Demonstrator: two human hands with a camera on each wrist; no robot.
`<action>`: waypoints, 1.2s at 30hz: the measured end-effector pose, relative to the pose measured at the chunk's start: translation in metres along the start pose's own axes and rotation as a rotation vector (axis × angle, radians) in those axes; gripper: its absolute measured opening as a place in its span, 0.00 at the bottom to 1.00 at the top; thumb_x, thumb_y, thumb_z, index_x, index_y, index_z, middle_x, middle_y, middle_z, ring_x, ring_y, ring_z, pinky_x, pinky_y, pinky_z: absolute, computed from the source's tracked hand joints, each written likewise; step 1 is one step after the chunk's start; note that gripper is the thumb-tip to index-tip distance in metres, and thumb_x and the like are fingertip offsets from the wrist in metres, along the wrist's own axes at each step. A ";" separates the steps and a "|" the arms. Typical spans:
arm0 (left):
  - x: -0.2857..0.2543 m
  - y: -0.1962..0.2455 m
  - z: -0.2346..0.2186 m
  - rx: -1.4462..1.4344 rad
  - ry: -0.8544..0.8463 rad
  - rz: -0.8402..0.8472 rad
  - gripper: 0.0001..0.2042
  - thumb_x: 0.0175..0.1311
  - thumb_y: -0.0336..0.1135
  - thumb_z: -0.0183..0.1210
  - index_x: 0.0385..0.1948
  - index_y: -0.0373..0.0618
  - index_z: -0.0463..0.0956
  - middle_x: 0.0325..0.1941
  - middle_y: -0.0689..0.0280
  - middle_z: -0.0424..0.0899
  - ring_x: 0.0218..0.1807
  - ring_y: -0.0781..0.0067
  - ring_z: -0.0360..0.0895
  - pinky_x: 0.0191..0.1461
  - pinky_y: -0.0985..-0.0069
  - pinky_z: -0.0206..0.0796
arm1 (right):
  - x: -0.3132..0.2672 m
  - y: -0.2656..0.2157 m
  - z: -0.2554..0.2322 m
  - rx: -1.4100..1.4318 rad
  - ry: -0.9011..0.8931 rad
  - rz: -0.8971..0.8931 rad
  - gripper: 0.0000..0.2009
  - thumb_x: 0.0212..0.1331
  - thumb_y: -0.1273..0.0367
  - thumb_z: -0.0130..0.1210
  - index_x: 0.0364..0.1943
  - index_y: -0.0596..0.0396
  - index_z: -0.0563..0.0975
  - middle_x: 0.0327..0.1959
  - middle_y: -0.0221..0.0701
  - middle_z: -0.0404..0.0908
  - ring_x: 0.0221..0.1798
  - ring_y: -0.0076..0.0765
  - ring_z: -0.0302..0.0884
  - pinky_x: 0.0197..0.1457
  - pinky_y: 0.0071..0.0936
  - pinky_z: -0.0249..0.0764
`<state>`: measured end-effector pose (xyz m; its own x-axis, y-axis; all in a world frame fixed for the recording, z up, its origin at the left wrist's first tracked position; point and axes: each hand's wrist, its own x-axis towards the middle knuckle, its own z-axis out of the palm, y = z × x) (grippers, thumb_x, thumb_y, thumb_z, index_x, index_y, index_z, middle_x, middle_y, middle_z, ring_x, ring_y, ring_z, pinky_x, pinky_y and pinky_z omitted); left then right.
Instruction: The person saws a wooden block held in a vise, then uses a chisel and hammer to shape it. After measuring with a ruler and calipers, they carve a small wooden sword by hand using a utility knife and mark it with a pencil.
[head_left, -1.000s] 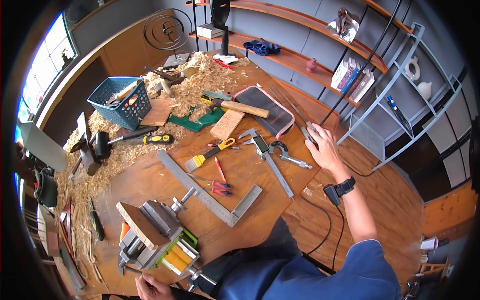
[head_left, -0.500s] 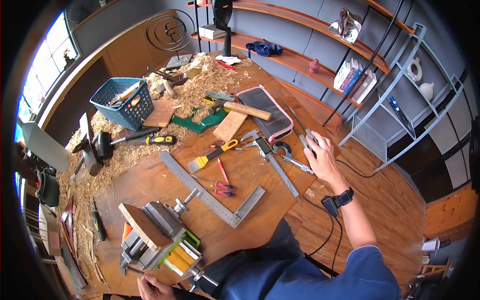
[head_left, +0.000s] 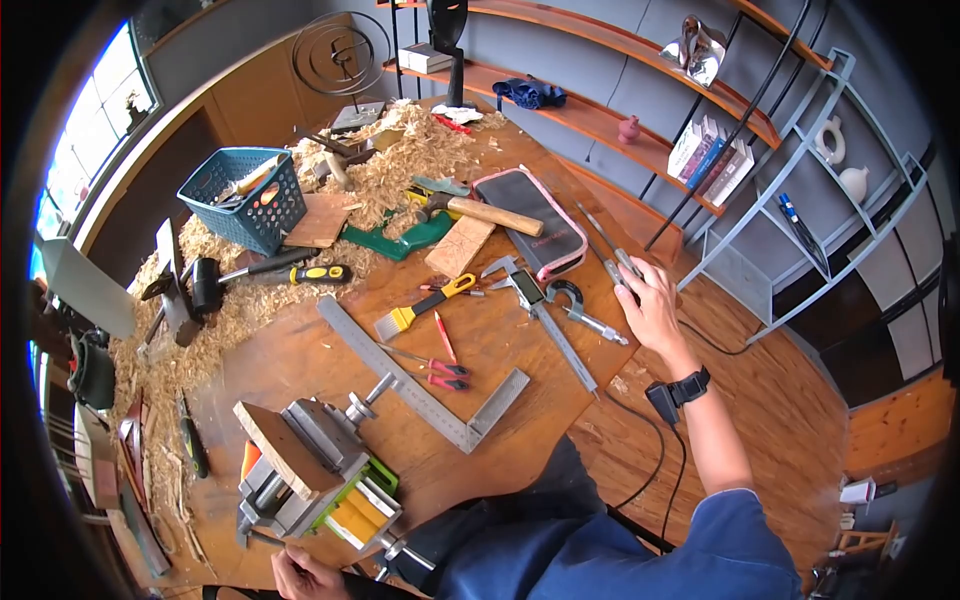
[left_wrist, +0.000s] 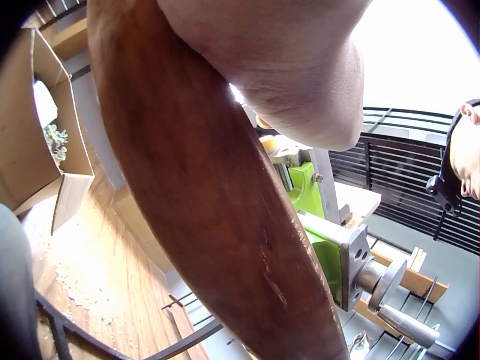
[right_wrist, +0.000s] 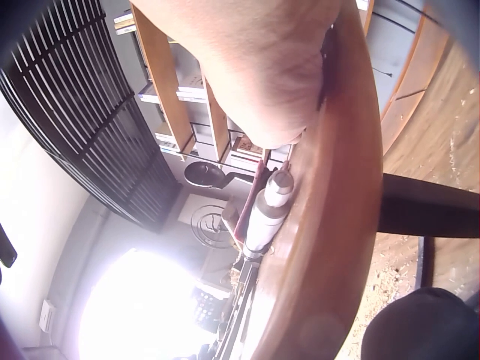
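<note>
My right hand [head_left: 652, 308] is at the table's right edge in the head view, thumb and fingers gripping slim grey metal tools [head_left: 611, 262] whose thin tips point away from me. A dark pouch with pink trim [head_left: 530, 222], a micrometer [head_left: 590, 318] and a digital caliper [head_left: 545, 325] lie to its left. My left hand [head_left: 303, 574] rests at the near edge, fingers curled, right by the end of a dark-handled tool [head_left: 262, 538]; I cannot tell whether it holds that. Beside it, a vise [head_left: 320, 450] clamps a wooden board [head_left: 285, 450].
A steel square [head_left: 400, 385], brush [head_left: 420, 308], red pencil [head_left: 445, 338] and red-handled screwdrivers [head_left: 447, 375] lie mid-table. Behind are a hammer [head_left: 495, 215], wood shavings [head_left: 420, 145] and a blue basket [head_left: 245, 205]. A mallet [head_left: 207, 288] lies left. A cable [head_left: 655, 465] hangs by the right side.
The far tips of the slim grey tools have shifted right and closer to me, away from the pouch's far corner. My left hand stays in about the same place.
</note>
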<state>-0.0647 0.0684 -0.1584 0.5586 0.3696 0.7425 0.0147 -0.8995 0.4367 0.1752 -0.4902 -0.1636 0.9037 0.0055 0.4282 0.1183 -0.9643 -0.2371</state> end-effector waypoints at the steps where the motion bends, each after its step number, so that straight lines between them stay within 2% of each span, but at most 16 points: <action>1: 0.001 0.002 0.001 -0.006 0.005 0.006 0.15 0.74 0.27 0.53 0.21 0.36 0.67 0.17 0.62 0.61 0.20 0.69 0.58 0.25 0.69 0.48 | 0.001 0.003 0.002 0.000 -0.005 -0.001 0.21 0.71 0.58 0.56 0.61 0.54 0.81 0.69 0.39 0.74 0.69 0.51 0.68 0.69 0.50 0.62; 10: -0.001 -0.002 0.001 -0.014 0.022 -0.003 0.16 0.74 0.27 0.53 0.21 0.36 0.67 0.17 0.63 0.61 0.20 0.70 0.58 0.26 0.70 0.48 | 0.005 0.012 -0.001 0.003 -0.008 0.031 0.21 0.71 0.59 0.56 0.63 0.53 0.80 0.70 0.40 0.74 0.69 0.52 0.69 0.70 0.49 0.61; 13: -0.002 -0.004 0.001 -0.023 0.019 0.000 0.16 0.74 0.27 0.53 0.21 0.36 0.67 0.17 0.63 0.61 0.20 0.70 0.57 0.26 0.70 0.48 | 0.006 0.001 -0.007 -0.024 0.083 0.006 0.22 0.69 0.58 0.59 0.63 0.54 0.80 0.69 0.42 0.74 0.70 0.51 0.68 0.72 0.49 0.60; 17: -0.004 -0.008 -0.001 -0.019 -0.009 -0.005 0.15 0.74 0.27 0.53 0.21 0.36 0.67 0.17 0.62 0.62 0.20 0.69 0.58 0.26 0.69 0.49 | 0.024 -0.022 -0.022 0.014 0.115 -0.062 0.23 0.67 0.59 0.61 0.62 0.56 0.80 0.68 0.44 0.75 0.70 0.52 0.70 0.74 0.48 0.62; 20: -0.003 -0.009 0.001 -0.021 0.004 0.040 0.15 0.73 0.27 0.53 0.21 0.36 0.66 0.17 0.62 0.62 0.19 0.68 0.59 0.25 0.69 0.49 | 0.054 -0.049 -0.029 0.240 0.018 -0.105 0.24 0.67 0.59 0.61 0.62 0.58 0.79 0.69 0.48 0.74 0.70 0.58 0.72 0.74 0.46 0.68; 24: -0.004 -0.009 0.002 -0.021 0.026 0.011 0.15 0.71 0.26 0.53 0.20 0.36 0.66 0.17 0.62 0.63 0.19 0.68 0.60 0.25 0.69 0.49 | 0.103 -0.051 0.003 0.367 -0.107 -0.057 0.31 0.66 0.54 0.63 0.68 0.58 0.74 0.69 0.50 0.74 0.71 0.54 0.73 0.73 0.45 0.68; 26: -0.003 -0.007 0.002 -0.022 0.044 0.009 0.15 0.71 0.26 0.53 0.20 0.36 0.66 0.17 0.62 0.63 0.19 0.68 0.60 0.25 0.70 0.49 | 0.121 -0.061 0.012 0.635 -0.349 -0.004 0.37 0.64 0.48 0.64 0.71 0.57 0.71 0.70 0.51 0.73 0.71 0.53 0.72 0.74 0.44 0.67; 28: -0.003 -0.007 0.003 -0.017 0.065 -0.002 0.15 0.71 0.26 0.54 0.20 0.36 0.66 0.17 0.62 0.63 0.19 0.68 0.60 0.25 0.70 0.49 | 0.126 -0.063 0.024 0.555 -0.364 -0.028 0.39 0.63 0.46 0.65 0.72 0.56 0.70 0.70 0.52 0.72 0.72 0.53 0.71 0.74 0.44 0.67; 30: -0.004 -0.008 0.000 -0.019 0.052 -0.036 0.12 0.65 0.25 0.56 0.19 0.36 0.70 0.16 0.60 0.65 0.17 0.64 0.63 0.23 0.67 0.49 | 0.127 -0.070 0.032 0.460 -0.374 -0.039 0.42 0.60 0.44 0.67 0.73 0.52 0.70 0.71 0.53 0.69 0.74 0.55 0.67 0.76 0.44 0.64; 36: -0.001 -0.005 -0.002 0.011 0.008 -0.032 0.11 0.64 0.26 0.56 0.19 0.38 0.69 0.15 0.60 0.65 0.17 0.61 0.63 0.23 0.66 0.50 | 0.113 -0.095 0.028 0.406 -0.364 -0.081 0.41 0.58 0.46 0.70 0.72 0.50 0.71 0.71 0.53 0.68 0.75 0.57 0.65 0.78 0.46 0.61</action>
<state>-0.0672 0.0727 -0.1603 0.5512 0.3996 0.7324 0.0413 -0.8898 0.4544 0.2777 -0.3910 -0.1169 0.9605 0.2363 0.1469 0.2776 -0.7779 -0.5638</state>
